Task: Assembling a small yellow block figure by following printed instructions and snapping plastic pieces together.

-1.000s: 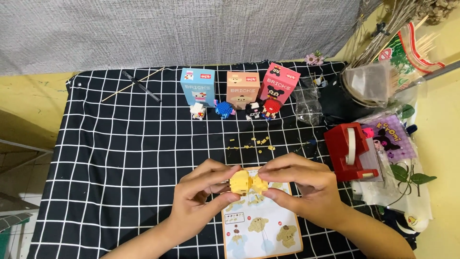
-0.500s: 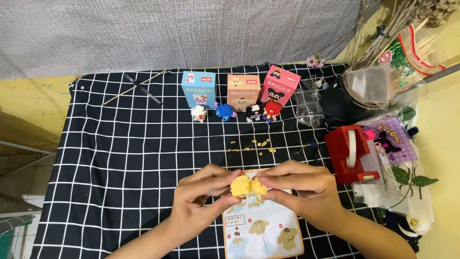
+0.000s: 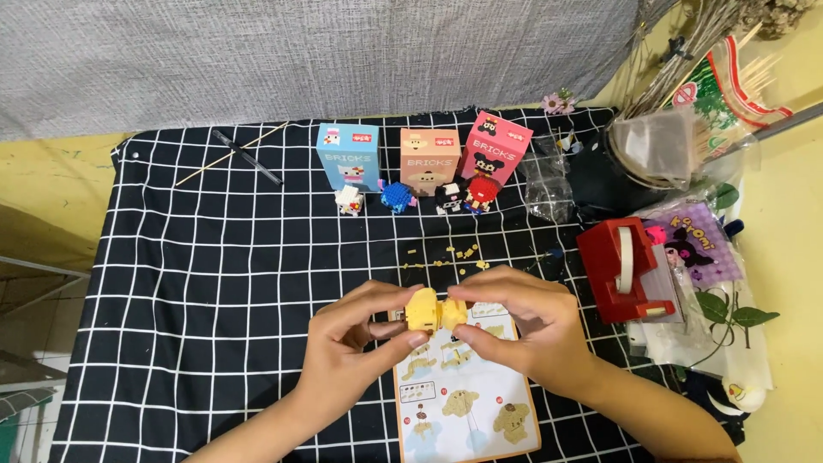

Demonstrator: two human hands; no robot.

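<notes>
Both hands meet over the front middle of the black checked cloth [image 3: 214, 283]. My left hand [image 3: 356, 343] pinches the left side of a small yellow brick figure [image 3: 431, 310], and my right hand [image 3: 514, 330] grips its right side with thumb and fingers. Under the hands lies an instruction sheet [image 3: 463, 403] with pictures of a yellow dog figure. Just beyond the hands, several loose yellow bricks [image 3: 454, 255] are scattered on the cloth.
Three small boxes, blue [image 3: 349, 154], tan [image 3: 429, 159] and pink [image 3: 495, 147], stand at the back with small finished brick figures [image 3: 399, 196] in front. A red tape dispenser [image 3: 626, 267], plastic bags [image 3: 549, 184] and clutter crowd the right side. A pen and stick [image 3: 244, 156] lie back left.
Both hands have kept hold of the yellow figure and shifted only slightly; the fingers have adjusted their grip on it.
</notes>
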